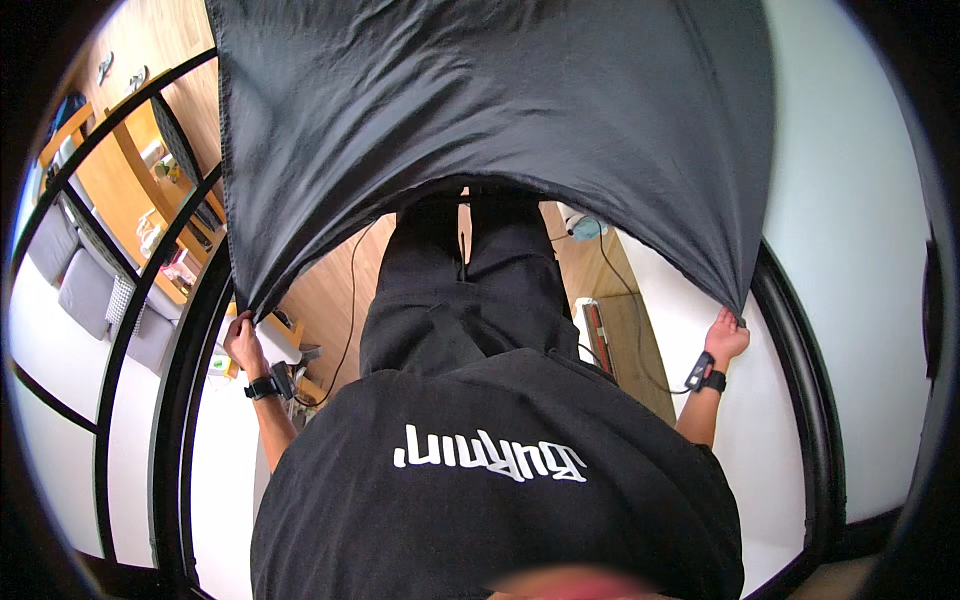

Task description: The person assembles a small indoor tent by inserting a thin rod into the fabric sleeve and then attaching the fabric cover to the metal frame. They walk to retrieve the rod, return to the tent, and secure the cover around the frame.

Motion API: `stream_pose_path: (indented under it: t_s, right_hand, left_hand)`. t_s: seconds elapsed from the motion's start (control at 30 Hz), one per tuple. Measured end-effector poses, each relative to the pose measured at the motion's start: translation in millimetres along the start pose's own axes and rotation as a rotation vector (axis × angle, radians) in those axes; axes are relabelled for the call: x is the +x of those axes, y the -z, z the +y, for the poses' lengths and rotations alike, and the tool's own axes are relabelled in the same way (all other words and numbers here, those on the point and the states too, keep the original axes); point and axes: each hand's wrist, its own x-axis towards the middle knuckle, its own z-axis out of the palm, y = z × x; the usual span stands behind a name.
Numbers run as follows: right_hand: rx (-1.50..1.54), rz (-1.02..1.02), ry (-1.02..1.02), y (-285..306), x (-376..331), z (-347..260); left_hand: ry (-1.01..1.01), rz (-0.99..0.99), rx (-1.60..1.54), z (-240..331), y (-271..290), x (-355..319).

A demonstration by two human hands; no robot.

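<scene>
A large dark grey cloth (500, 95) spreads out in front of me, its near edge sagging in a curve between my hands. My left hand (243, 340) pinches the near left corner, and folds fan out from that grip. At the near right corner, my right hand (727, 335) is closed on the gathered fabric with the palm side partly showing. Both arms are held wide apart. The cloth's far edge runs out of the picture at the top.
A black-framed glass partition (150, 270) stands at the left, with a wooden table (125, 185) and a grey sofa (85, 285) seen through it. A black frame post (800, 390) rises at the right beside a pale wall (850, 200). Cables hang from bands on both wrists.
</scene>
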Motion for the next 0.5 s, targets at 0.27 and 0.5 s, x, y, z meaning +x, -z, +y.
stream_pose_path:
  t_s: [0.27, 0.5]
  right_hand:
    - [0.024, 0.013, -0.112, 44, 97, 5]
    - [-0.206, -0.147, -0.063, 43, 95, 16]
  left_hand:
    - [0.322, -0.62, -0.691, -164, 17, 113]
    - [0.395, -1.105, -1.107, -145, -8, 91]
